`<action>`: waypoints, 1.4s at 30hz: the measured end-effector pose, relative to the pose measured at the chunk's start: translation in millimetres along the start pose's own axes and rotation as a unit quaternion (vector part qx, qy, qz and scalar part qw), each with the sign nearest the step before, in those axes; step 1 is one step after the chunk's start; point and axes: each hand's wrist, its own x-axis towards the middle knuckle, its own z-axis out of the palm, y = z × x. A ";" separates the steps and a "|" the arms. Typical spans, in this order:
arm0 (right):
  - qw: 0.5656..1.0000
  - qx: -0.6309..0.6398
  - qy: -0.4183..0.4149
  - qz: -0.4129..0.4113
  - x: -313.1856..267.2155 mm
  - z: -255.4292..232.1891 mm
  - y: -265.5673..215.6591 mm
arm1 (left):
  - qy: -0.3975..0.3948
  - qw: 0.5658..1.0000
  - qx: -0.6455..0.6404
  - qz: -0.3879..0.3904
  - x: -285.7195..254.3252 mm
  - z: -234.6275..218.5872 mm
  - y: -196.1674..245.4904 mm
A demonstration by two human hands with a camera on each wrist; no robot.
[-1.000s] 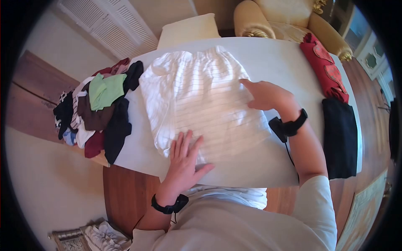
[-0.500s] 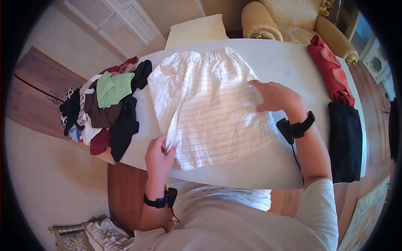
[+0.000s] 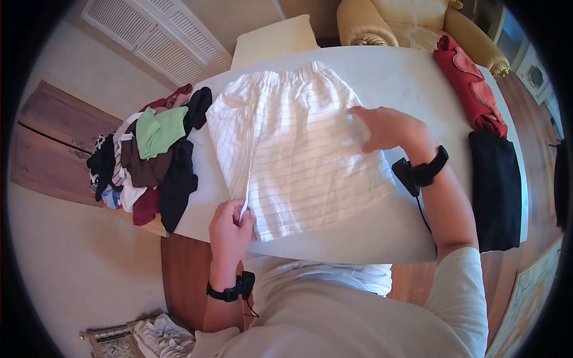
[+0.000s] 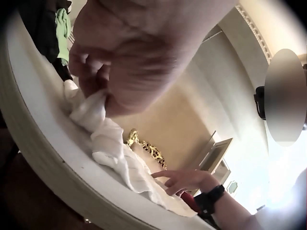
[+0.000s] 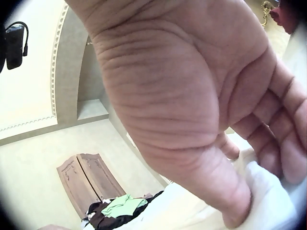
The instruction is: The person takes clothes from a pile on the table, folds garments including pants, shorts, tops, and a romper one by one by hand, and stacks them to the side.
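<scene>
White shorts point(image 3: 304, 161) with thin stripes and a gathered elastic waist lie on the table, waistband at the far side. Their left side forms a loose fold running from waist to hem. My left hand point(image 3: 229, 234) pinches the near end of that fold; the left wrist view shows the white cloth point(image 4: 108, 139) bunched under its fingertips. My right hand point(image 3: 391, 130) rests on the right edge of the shorts, thumb and fingers spread apart. In the right wrist view its thumb point(image 5: 218, 191) and fingertips touch the cloth, which rises slightly between them.
A heap of mixed clothes, with a green garment point(image 3: 160, 131) on top, sits at the table's left end. Along the right edge lie a rolled red cloth point(image 3: 471, 89) and a folded black garment point(image 3: 495, 191). A cream chair point(image 3: 274, 42) and armchair point(image 3: 412, 27) stand beyond the white table point(image 3: 394, 71).
My left hand was flat on the near hem; it moved left and took hold of the shorts' left fold, the cloth there now drawn up. The right hand stays at the right edge.
</scene>
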 end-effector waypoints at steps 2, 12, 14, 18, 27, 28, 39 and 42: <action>1.000 0.012 -0.013 0.004 0.1 -2.0 0.1 | 0.013 0.999 0.042 0.010 1.7 -2.5 -14.0; 1.000 0.025 -0.007 0.008 -0.7 -1.6 0.3 | -0.006 0.999 -0.030 0.017 -6.8 -8.5 -8.2; 0.999 0.024 -0.022 0.022 -3.6 -6.5 -5.9 | 0.078 0.995 0.012 0.057 -1.4 -3.3 -8.0; 0.999 0.030 -0.034 0.023 -5.6 -10.6 -8.1 | -0.028 0.986 0.122 0.109 5.4 17.6 -14.7; 0.999 0.031 -0.038 0.017 -5.4 -9.8 -6.3 | -0.031 0.986 -0.022 0.164 -11.1 18.2 30.6; 0.999 0.039 -0.037 0.007 -4.8 -9.1 -4.4 | -0.071 0.978 -0.041 0.192 -14.4 23.2 40.0; 0.987 0.104 -0.079 -0.090 -14.7 -37.1 3.0 | -0.048 0.967 -0.063 0.241 -13.3 53.4 45.4; 0.981 0.148 -0.091 -0.085 -21.6 -48.1 2.7 | -0.128 0.978 -0.158 0.051 -24.6 42.0 46.6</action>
